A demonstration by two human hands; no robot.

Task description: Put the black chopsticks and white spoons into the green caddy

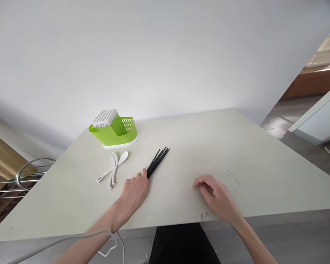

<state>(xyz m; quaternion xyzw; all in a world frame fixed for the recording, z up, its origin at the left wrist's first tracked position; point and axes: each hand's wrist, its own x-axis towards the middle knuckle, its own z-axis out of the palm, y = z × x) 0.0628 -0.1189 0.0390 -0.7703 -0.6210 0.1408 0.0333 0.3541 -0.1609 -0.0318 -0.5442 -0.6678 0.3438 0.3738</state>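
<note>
The green cutlery holder (114,132) stands at the far left of the white table (236,146), with a white slotted insert (105,116) in its left end; from here I cannot see down into either compartment. Two white spoons (114,169) lie crossed on the table just in front of it. My left hand (133,192) is closed around the near ends of the bundle of black chopsticks (158,160), fingers pinched tight (the far tips fan out a little, pointing away to the right). My right hand (217,196) rests palm down on the table, well apart from the chopsticks, fingers loosely curled and holding nothing.
</note>
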